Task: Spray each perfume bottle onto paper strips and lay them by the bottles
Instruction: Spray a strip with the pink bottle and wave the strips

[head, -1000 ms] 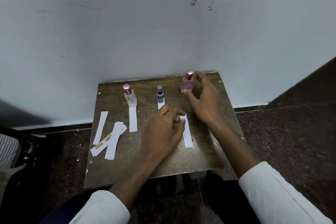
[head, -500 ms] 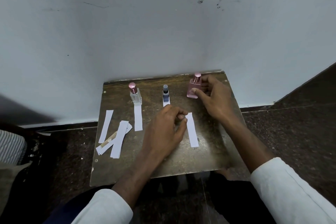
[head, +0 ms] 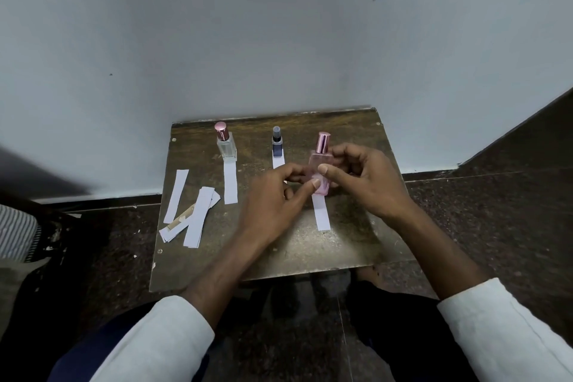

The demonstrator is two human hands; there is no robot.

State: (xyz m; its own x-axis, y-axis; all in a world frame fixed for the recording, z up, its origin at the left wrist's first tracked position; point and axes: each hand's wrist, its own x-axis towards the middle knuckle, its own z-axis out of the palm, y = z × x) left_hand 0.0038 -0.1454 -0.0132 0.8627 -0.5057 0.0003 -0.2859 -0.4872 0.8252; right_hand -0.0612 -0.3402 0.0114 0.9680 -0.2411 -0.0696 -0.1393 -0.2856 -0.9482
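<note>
Worn brown table (head: 350, 245), capped pink bottle (head: 321, 169) of pale pink liquid between curled fingers (head: 322, 169) of both hands.

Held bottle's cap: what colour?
Shiny pink cap on the pink bottle, clearest in the head view.

Dim, flat, cool-toned indoor light, no distinct source visible, soft shadow grading across wall (head: 279, 40), dull sheen on table (head: 310, 245) near its front, wide-angle bowing at frame edges, blurred dark smear at left margin, centre reasonably sharp
</note>
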